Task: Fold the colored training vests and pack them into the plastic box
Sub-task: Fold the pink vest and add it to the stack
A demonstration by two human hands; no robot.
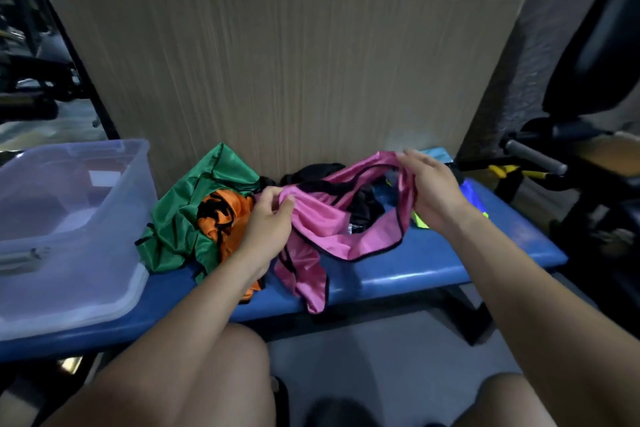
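The left hand (270, 218) pinches one end of the pink vest (322, 222), and the right hand (433, 191) curls its fingers (410, 158) round the other end, likely to pull it flat for folding. It hangs between the fingers, partly on the bench (433, 263). The box (69, 218) waits left of the left fingers, past the green vest (183, 215) and orange vest (228, 218).

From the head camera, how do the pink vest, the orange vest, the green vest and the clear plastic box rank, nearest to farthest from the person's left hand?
Measured from the left hand:
1. Shiny pink vest, pinched in its fingers.
2. Orange vest with black print, just left of it.
3. Crumpled green vest, farther left on the bench.
4. Clear plastic box, at the bench's left end.
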